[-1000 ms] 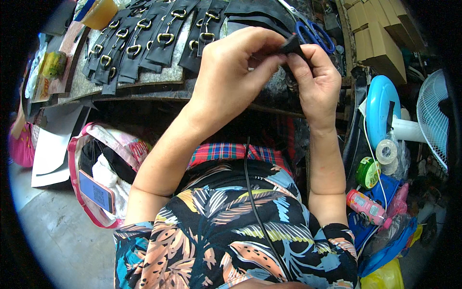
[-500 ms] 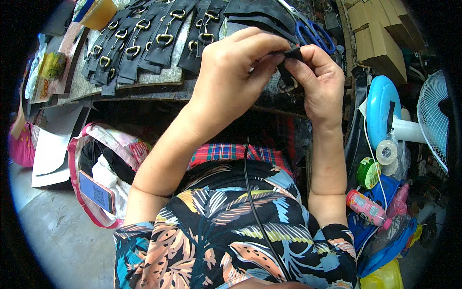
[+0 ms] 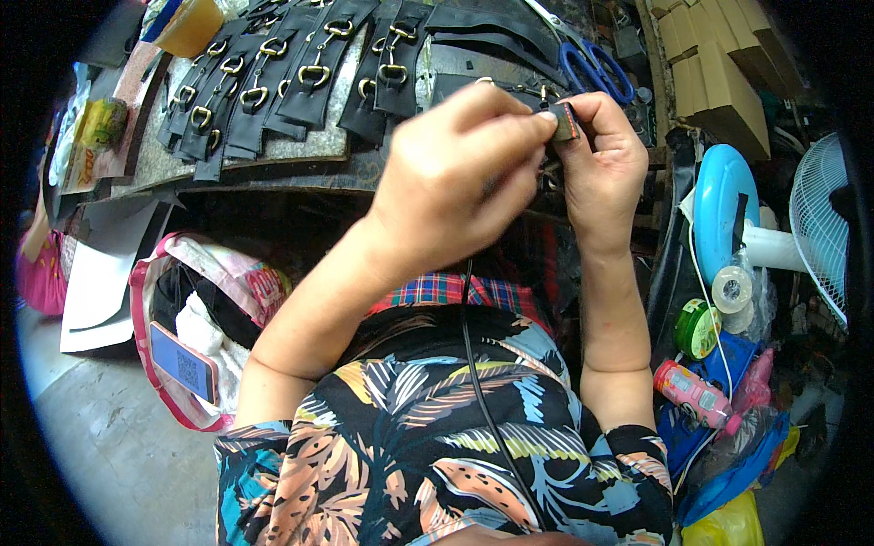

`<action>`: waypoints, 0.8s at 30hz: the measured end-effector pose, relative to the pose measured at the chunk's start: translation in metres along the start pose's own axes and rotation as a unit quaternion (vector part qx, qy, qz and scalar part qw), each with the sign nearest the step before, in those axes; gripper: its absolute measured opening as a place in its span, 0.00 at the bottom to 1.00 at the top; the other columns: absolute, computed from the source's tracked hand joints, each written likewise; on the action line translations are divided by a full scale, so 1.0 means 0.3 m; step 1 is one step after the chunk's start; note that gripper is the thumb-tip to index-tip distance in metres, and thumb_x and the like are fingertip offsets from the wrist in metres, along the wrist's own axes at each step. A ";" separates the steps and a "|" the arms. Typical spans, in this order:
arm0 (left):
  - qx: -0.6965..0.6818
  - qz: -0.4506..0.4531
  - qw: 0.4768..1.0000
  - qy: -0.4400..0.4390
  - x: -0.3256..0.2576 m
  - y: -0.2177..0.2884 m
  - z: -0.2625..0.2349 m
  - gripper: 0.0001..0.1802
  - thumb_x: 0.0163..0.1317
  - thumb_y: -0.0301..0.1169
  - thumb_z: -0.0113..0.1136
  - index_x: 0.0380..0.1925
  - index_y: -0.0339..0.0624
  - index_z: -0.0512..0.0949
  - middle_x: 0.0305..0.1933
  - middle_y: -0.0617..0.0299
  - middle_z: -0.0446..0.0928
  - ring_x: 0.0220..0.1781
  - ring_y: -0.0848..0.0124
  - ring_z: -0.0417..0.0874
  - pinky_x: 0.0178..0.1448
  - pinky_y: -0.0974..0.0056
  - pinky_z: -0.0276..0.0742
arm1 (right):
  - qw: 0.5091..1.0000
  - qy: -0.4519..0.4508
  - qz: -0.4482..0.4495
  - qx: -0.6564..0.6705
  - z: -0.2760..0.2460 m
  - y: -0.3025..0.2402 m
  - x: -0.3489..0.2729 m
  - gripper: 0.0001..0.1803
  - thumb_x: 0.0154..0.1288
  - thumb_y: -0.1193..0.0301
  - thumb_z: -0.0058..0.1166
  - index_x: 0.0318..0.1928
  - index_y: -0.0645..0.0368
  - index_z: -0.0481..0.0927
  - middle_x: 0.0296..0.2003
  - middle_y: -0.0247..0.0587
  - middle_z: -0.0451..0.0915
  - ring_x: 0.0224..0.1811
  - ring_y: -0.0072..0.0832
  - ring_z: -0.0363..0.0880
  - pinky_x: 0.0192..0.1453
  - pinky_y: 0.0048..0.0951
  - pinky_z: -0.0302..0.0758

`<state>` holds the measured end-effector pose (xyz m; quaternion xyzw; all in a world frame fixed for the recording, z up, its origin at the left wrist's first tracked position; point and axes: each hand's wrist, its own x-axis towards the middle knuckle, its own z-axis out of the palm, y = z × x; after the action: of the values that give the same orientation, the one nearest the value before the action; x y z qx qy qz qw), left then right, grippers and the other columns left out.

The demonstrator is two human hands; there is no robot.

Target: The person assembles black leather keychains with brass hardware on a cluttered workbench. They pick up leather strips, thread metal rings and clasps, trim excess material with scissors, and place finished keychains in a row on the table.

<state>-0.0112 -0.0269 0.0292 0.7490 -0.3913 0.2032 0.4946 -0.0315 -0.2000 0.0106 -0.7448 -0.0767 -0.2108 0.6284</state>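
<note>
Over the near edge of the workbench, my left hand (image 3: pixel 460 173) and my right hand (image 3: pixel 604 168) meet at a small black leather strap (image 3: pixel 566 126). Its folded end shows a thin reddish edge. The right thumb and fingers pinch this end from the right, while the left fingertips are closed against its left side. Gold-coloured metal hardware (image 3: pixel 546 92) shows just beyond the fingers; most of the strap is hidden by my hands. To the left lie several black leather straps (image 3: pixel 314 77) fitted with gold-coloured horsebit hardware, some overlapping.
Blue-handled scissors (image 3: pixel 596 73) and plain black leather strips (image 3: pixel 496 36) lie beyond my hands. Cardboard boxes (image 3: pixel 719 91) stand at the far right, above a fan (image 3: pixel 824 227). An amber tub (image 3: pixel 188 27) is at the far left. A bag with a phone (image 3: pixel 185 362) sits lower left.
My left hand has come down and nearer, its fingers tipping over. The strap's end has turned so its reddish edge shows. The right hand has barely moved.
</note>
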 end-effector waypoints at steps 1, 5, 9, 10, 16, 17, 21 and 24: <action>-0.040 -0.043 0.998 -0.004 0.009 -0.010 -0.010 0.11 0.62 0.17 0.63 0.45 0.32 0.86 0.40 0.53 0.84 0.40 0.65 0.88 0.46 0.64 0.84 | 1.000 0.002 -0.001 0.026 0.001 0.001 -0.001 0.07 0.69 0.73 0.67 0.41 0.63 0.82 0.30 0.29 0.83 0.34 0.12 0.76 0.39 0.19 0.76; -0.206 -0.225 0.952 0.012 0.022 -0.014 -0.025 0.11 0.70 0.21 0.63 0.51 0.36 0.84 0.40 0.65 0.85 0.40 0.81 0.85 0.45 0.75 0.84 | 0.999 -0.014 -0.032 -0.034 0.000 0.000 -0.005 0.08 0.70 0.71 0.67 0.41 0.62 0.83 0.32 0.34 0.85 0.33 0.16 0.81 0.38 0.21 0.78; -0.211 -0.280 0.935 -0.050 0.041 -0.019 -0.041 0.12 0.67 0.24 0.69 0.49 0.33 0.85 0.41 0.62 0.87 0.42 0.78 0.87 0.46 0.73 0.85 | 0.993 -0.017 -0.089 -0.079 -0.004 0.007 -0.006 0.08 0.69 0.71 0.67 0.40 0.62 0.83 0.33 0.37 0.86 0.34 0.22 0.84 0.40 0.24 0.79; -0.201 -0.285 0.935 -0.060 0.046 -0.020 -0.045 0.11 0.67 0.24 0.69 0.48 0.33 0.85 0.41 0.61 0.87 0.42 0.78 0.87 0.46 0.73 0.85 | 0.991 -0.018 -0.097 -0.085 -0.004 0.009 -0.005 0.08 0.68 0.72 0.68 0.41 0.62 0.83 0.34 0.37 0.86 0.34 0.24 0.84 0.40 0.25 0.80; -0.153 -0.273 0.948 -0.055 0.051 -0.012 -0.052 0.09 0.66 0.21 0.67 0.45 0.31 0.86 0.38 0.60 0.88 0.39 0.77 0.88 0.46 0.72 0.86 | 0.985 -0.016 -0.117 -0.123 0.000 0.002 -0.005 0.07 0.66 0.74 0.68 0.42 0.60 0.83 0.37 0.40 0.87 0.37 0.28 0.86 0.43 0.27 0.81; -0.153 -0.267 0.950 -0.052 0.050 -0.012 -0.050 0.08 0.66 0.21 0.67 0.45 0.31 0.86 0.38 0.60 0.87 0.39 0.77 0.88 0.46 0.72 0.86 | 0.985 -0.012 -0.121 -0.123 0.001 0.000 -0.004 0.07 0.66 0.75 0.68 0.42 0.60 0.84 0.37 0.40 0.87 0.38 0.28 0.87 0.44 0.27 0.81; -0.164 -0.271 0.947 -0.055 0.044 -0.022 -0.042 0.07 0.66 0.21 0.66 0.43 0.31 0.86 0.37 0.60 0.87 0.38 0.77 0.88 0.44 0.72 0.85 | 0.983 -0.024 -0.158 -0.088 -0.003 -0.004 0.004 0.10 0.62 0.84 0.65 0.43 0.60 0.84 0.37 0.41 0.87 0.38 0.30 0.87 0.44 0.29 0.82; -0.182 -0.274 0.943 -0.047 0.049 -0.043 -0.042 0.07 0.61 0.25 0.66 0.36 0.32 0.87 0.30 0.56 0.87 0.32 0.75 0.88 0.38 0.70 0.82 | 0.970 -0.066 -0.213 -0.097 -0.016 0.002 0.011 0.15 0.57 0.89 0.63 0.42 0.60 0.84 0.36 0.42 0.86 0.38 0.32 0.87 0.43 0.30 0.82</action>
<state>0.0091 -0.0187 0.0372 0.7329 -0.2242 -0.0501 0.6404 -0.0293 -0.2051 0.0119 -0.7811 -0.2539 -0.2971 0.4869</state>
